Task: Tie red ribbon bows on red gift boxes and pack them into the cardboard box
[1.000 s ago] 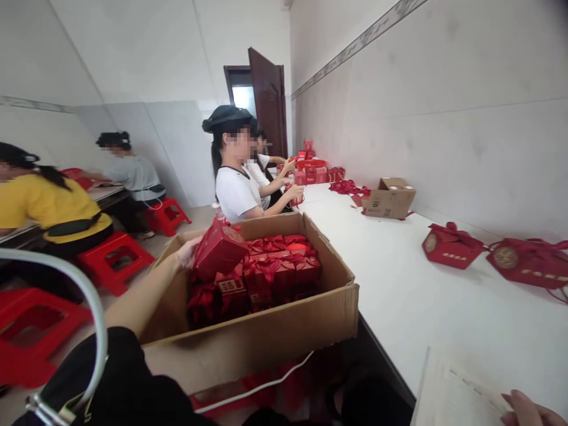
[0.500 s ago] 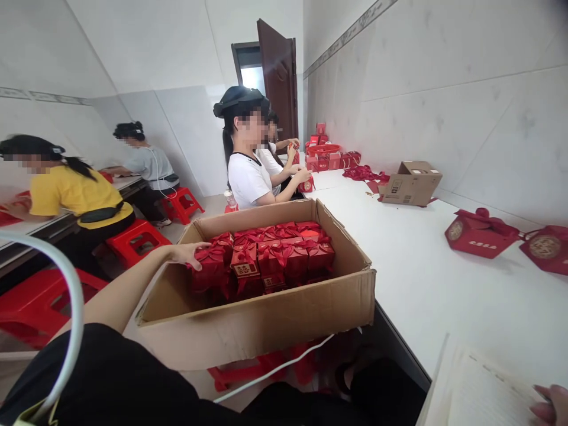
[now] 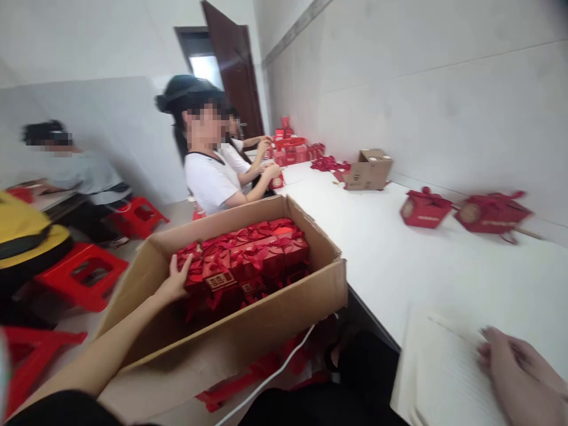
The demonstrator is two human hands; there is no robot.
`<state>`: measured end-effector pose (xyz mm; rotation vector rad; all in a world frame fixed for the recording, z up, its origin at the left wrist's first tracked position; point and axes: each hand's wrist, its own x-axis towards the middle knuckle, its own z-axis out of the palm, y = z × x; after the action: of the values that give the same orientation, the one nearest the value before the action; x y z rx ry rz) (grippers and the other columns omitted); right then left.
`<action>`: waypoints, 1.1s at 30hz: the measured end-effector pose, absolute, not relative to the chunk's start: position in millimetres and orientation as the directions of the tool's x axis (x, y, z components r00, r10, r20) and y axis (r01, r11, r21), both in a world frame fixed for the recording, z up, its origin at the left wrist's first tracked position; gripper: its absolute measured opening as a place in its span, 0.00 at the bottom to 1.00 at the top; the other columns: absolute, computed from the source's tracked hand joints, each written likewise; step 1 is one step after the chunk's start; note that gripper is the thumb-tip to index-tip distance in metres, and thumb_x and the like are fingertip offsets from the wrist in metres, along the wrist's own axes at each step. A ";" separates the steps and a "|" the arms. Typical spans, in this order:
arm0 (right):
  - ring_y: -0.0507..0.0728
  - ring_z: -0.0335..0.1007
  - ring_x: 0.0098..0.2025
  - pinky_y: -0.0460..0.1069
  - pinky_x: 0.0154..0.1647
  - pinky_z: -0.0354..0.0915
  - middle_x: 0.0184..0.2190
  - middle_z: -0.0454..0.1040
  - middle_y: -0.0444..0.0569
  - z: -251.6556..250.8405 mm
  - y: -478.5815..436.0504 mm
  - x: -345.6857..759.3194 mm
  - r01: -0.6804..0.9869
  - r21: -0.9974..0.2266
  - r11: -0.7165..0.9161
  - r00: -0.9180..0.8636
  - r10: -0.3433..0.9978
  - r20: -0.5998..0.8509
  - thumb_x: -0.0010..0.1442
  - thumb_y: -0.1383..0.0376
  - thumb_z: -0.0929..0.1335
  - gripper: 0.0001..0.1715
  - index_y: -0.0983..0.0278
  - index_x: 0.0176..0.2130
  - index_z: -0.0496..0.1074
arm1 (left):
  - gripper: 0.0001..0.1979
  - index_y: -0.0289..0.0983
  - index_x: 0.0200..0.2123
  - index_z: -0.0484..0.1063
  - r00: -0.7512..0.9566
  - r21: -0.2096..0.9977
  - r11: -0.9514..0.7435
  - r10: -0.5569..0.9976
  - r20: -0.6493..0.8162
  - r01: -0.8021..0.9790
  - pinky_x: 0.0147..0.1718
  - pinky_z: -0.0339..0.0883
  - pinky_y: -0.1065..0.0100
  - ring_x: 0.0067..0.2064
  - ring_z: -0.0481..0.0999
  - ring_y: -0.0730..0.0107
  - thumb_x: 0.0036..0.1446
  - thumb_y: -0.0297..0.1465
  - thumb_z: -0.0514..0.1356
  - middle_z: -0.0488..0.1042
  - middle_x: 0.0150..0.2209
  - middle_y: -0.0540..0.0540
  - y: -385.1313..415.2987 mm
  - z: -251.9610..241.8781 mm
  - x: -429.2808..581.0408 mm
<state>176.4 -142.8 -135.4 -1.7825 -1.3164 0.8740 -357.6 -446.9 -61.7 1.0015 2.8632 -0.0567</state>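
A deep cardboard box (image 3: 239, 331) stands before me, partly filled with rows of small red gift boxes (image 3: 266, 251) tied with red ribbon. Some show a gold character panel. My left hand (image 3: 175, 281) reaches over the left side into it, fingers spread against the end gift box of the row. Over at the lower right, my right hand (image 3: 517, 370) rests on an open booklet (image 3: 444, 373) with printed pages. Its fingers are curled and pressed together; blur hides what they hold, if anything.
Two red gift boxes, one nearer (image 3: 490, 214) and one farther (image 3: 423, 210), stand on the white table (image 3: 377, 260). A small brown carton (image 3: 370, 171) is behind. Co-workers sit beyond and leftward, one in a white shirt (image 3: 208, 183). Red stools (image 3: 84, 275) and a white cable (image 3: 270, 376) lie around.
My view has turned right and shifts everything leftward. My left hand's fingers have moved up onto the end gift box. More of my right hand now shows over the booklet.
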 end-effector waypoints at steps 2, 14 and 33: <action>0.57 0.66 0.23 0.55 0.27 0.62 0.23 0.69 0.51 -117.6 -147.3 164.8 0.279 -0.932 -0.231 0.307 0.941 -0.142 0.47 0.51 0.68 0.12 0.53 0.29 0.64 | 0.44 0.41 0.61 0.46 -0.802 -0.220 0.775 0.595 -0.060 0.592 0.39 0.68 0.48 0.47 0.72 0.38 0.39 0.24 0.58 0.43 0.64 0.27 -430.6 -48.2 -353.3; 0.50 0.64 0.20 0.44 0.19 0.61 0.20 0.70 0.44 -124.0 -131.8 169.3 -0.039 -0.997 -0.066 0.274 0.959 -0.075 0.44 0.55 0.70 0.18 0.63 0.28 0.62 | 0.25 0.37 0.55 0.61 0.598 -0.022 -0.606 0.789 -0.140 0.795 0.53 0.60 0.55 0.55 0.64 0.52 0.53 0.34 0.57 0.62 0.57 0.39 -171.0 8.7 -93.1; 0.49 0.58 0.19 0.45 0.22 0.56 0.14 0.60 0.38 -123.0 -134.9 154.4 0.341 -0.939 -0.036 0.288 0.955 0.068 0.54 0.58 0.64 0.19 0.61 0.19 0.53 | 0.28 0.30 0.56 0.63 0.809 -0.120 -0.849 0.527 -0.262 0.514 0.27 0.77 0.57 0.53 0.65 0.32 0.50 0.13 0.51 0.62 0.56 0.26 -171.1 -90.2 4.6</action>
<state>154.4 -134.9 -123.0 -1.5726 -1.2283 0.7840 4.6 -171.1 -90.2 3.0289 0.8722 -0.4595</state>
